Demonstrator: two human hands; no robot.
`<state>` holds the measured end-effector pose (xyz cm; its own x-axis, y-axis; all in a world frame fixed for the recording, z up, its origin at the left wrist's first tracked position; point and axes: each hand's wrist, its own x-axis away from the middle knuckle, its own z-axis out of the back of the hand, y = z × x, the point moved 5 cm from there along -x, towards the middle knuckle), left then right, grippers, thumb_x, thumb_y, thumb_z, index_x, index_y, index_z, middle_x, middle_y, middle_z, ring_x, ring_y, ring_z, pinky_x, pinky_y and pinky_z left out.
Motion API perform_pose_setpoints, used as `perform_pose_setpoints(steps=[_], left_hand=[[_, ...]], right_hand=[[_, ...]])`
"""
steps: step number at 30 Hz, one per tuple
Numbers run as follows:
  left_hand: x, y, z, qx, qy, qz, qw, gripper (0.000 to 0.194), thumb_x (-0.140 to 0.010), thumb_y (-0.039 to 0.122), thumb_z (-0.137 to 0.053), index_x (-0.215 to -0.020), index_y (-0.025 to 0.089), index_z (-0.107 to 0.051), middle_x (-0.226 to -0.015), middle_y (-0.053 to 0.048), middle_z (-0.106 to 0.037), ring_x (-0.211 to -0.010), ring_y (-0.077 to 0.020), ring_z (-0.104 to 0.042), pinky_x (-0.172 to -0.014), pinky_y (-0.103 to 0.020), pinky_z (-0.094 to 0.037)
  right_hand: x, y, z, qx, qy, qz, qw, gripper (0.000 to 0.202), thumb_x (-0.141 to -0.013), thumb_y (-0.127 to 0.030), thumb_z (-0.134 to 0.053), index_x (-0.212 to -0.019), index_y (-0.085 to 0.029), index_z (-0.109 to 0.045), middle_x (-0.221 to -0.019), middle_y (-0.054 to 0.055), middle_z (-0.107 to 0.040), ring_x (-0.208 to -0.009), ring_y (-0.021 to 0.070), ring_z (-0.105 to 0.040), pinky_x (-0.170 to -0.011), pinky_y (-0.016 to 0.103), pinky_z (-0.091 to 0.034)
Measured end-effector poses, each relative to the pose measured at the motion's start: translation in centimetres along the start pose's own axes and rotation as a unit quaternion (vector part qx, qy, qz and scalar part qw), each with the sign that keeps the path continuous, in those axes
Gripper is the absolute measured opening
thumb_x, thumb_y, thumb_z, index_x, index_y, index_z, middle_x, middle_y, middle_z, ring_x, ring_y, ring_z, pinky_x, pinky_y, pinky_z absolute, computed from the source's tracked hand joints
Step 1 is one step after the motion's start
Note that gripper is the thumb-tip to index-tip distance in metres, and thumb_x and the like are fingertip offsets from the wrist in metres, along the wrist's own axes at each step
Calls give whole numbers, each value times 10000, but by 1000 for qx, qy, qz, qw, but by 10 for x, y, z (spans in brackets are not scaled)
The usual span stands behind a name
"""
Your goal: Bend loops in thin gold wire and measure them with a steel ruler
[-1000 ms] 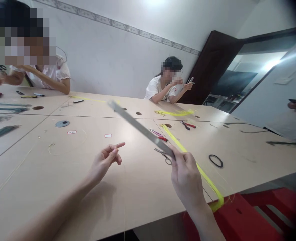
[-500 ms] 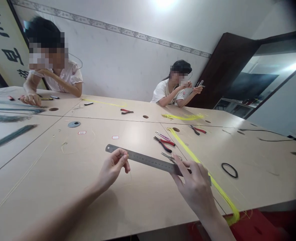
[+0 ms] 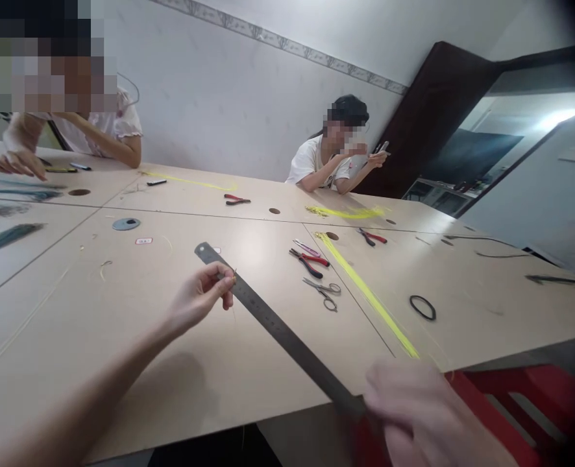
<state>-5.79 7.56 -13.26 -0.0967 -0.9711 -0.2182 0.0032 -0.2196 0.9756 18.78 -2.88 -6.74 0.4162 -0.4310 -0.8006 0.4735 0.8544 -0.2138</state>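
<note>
My left hand (image 3: 204, 292) is closed in a pinch at the edge of a long steel ruler (image 3: 272, 324). A thin yellow thread (image 3: 235, 316) hangs below those fingertips, and a tiny piece beside the thumb is too small to name. The ruler slants from the upper left down past the table's front edge. At its near end is my right hand (image 3: 414, 402), smeared by motion but apparently closed around the ruler, hiding that end. Small scissors (image 3: 324, 292), red-and-black pliers (image 3: 309, 261) and pink-handled tweezers (image 3: 306, 248) lie beyond the ruler.
A yellow thread bundle (image 3: 365, 292) runs along the right, near a black ring (image 3: 422, 307). More pliers (image 3: 372, 237) lie behind. A grey disc (image 3: 126, 224) and teal strands (image 3: 8, 239) lie left. Two people sit opposite. A red stool (image 3: 526, 395) stands by the front edge.
My right hand has moved down toward me, and the ruler has swung into a steeper slant. The scissors are now uncovered. My left hand keeps its pinch; the whole view has shifted.
</note>
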Motion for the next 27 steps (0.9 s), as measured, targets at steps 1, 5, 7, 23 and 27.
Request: perform_pose_setpoints(steps=[1, 5, 7, 23, 27], left_hand=[[-1, 2, 1, 4, -19, 3, 1000, 219, -903, 329, -568, -790, 141, -559, -628, 59, -537, -525, -84, -526, -552, -242, -469], [-4, -3, 1, 23, -100, 23, 994, 230, -900, 329, -574, -778, 134, -563, -627, 58, -542, -493, -70, -511, -498, -215, -452], [-4, -9, 0, 32, -129, 31, 991, 231, -899, 332, -576, -783, 131, -570, -622, 57, -546, -490, -69, -515, -482, -207, -448], [-4, -18, -10, 131, -188, 91, 969, 164, -892, 282, -594, -847, 125, -594, -682, 38, -592, -550, -83, -571, -526, -225, -501], [-4, -15, -6, 176, -140, 122, 967, 126, -887, 250, -598, -867, 126, -591, -729, 25, -608, -602, -96, -597, -557, -237, -519]], right_hand=[[-1, 12, -2, -32, -66, -92, 993, 149, -940, -188, -451, -948, -201, -599, -825, 35, -623, -787, 158, -596, -671, 264, -504], [21, 43, -39, -180, -318, -385, 848, 318, -916, -460, -483, -1014, -192, -620, -857, 50, -615, -757, 176, -557, -660, 294, -440], [33, 39, -59, -242, -376, -412, 794, 428, -901, -541, -461, -933, -161, -657, -754, 37, -609, -686, 158, -544, -624, 274, -411], [75, 18, -93, -447, -429, -440, 650, 402, -830, -451, -584, -824, -90, -762, -513, -20, -495, -408, 53, -399, -395, 170, -299], [70, 37, -75, -404, -330, -451, 724, 484, -842, -541, -547, -730, -120, -759, -536, -7, -511, -506, 86, -443, -496, 212, -353]])
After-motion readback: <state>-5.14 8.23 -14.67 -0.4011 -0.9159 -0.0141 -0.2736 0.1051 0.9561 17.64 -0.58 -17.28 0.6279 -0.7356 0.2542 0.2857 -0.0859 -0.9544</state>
